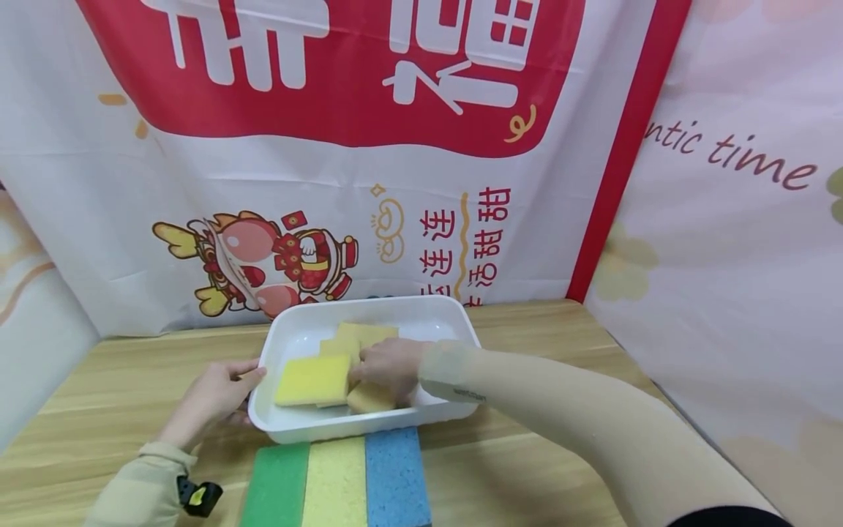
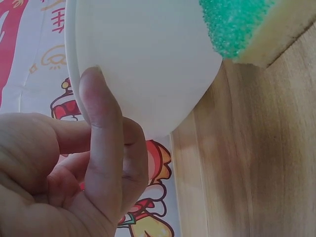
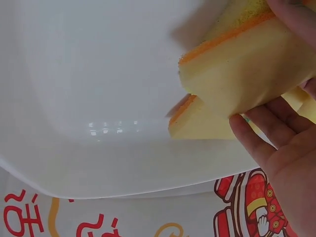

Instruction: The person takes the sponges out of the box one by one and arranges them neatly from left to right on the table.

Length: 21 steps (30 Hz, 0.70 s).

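Note:
A white rectangular tray (image 1: pixel 329 433) stands on the wooden table. My left hand (image 1: pixel 214 399) grips its left rim, with the thumb on the outer wall in the left wrist view. Inside the tray my right hand (image 1: pixel 395 366) holds a sponge (image 3: pixel 242 74) with a pale yellow body and a thin orange layer. Another orange-edged sponge (image 3: pixel 202 121) lies beneath it in the right wrist view. A bright yellow sponge (image 1: pixel 312 379) lies left of my right hand, among several pale ones. Part of the held sponge is hidden by my fingers.
Right in front of the tray, a green sponge (image 1: pixel 276 487), a pale yellow sponge (image 1: pixel 334 483) and a blue sponge (image 1: pixel 396 476) lie side by side. Behind the wooden table (image 1: pixel 527 461) hangs a printed red and white cloth (image 1: pixel 369 165).

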### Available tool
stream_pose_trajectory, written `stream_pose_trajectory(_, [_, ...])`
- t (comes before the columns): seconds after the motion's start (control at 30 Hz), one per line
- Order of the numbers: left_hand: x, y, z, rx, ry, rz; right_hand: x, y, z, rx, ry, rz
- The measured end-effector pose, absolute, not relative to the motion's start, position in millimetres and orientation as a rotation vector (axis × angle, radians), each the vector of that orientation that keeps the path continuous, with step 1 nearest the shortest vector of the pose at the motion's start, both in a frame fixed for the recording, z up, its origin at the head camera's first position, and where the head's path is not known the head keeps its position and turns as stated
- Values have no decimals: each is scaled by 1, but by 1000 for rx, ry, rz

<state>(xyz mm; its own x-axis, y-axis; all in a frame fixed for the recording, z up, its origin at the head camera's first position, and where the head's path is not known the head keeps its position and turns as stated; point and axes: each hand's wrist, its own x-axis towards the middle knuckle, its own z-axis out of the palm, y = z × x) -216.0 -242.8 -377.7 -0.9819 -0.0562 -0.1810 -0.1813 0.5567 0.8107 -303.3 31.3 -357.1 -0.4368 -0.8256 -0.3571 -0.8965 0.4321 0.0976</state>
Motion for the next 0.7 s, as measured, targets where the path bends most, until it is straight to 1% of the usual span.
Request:
stream_pose_trajectory(0.33, [-215, -245, -383, -210, 2656, 1431, -304, 31, -359, -1537, 2432, 362])
stream_pose_trajectory(0.7, [-216, -242, -380, -198, 2671, 1405, -303, 32, -355, -1615, 2415, 427])
